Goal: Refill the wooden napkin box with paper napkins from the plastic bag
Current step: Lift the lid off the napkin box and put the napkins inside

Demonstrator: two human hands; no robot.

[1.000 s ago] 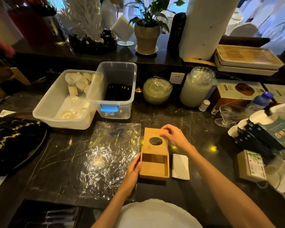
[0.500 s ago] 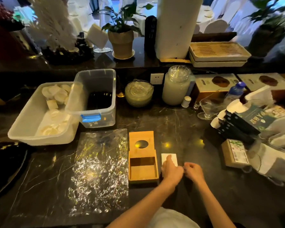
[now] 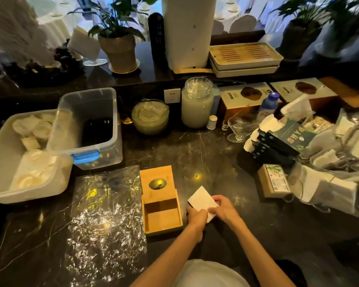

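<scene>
Crowding the dark marble counter (image 3: 216,154) on the left are a white tub (image 3: 0,162) and a clear bin (image 3: 89,112) with a blue latch. A glass jar (image 3: 196,104) and a pile of glass dishes (image 3: 150,117) stand farther back. A small cardboard carton (image 3: 275,181) and a heap of packets sit well to the right.

The plastic bag (image 3: 106,214) lies flat and crinkled, touching the left side of the wooden napkin box (image 3: 162,222). The box's long axis runs away from the person. Its lid, with a round hole, is slid toward the far end, and the open compartment faces up at the near end.

Just right of that opening, the stack of paper napkins (image 3: 200,199) is lifted off the counter. It is tilted, and its long axis runs from far-left to near-right. The left hand (image 3: 196,217) grips its near-left edge beside the box's right wall. The right hand (image 3: 224,208) pinches its right edge.
</scene>
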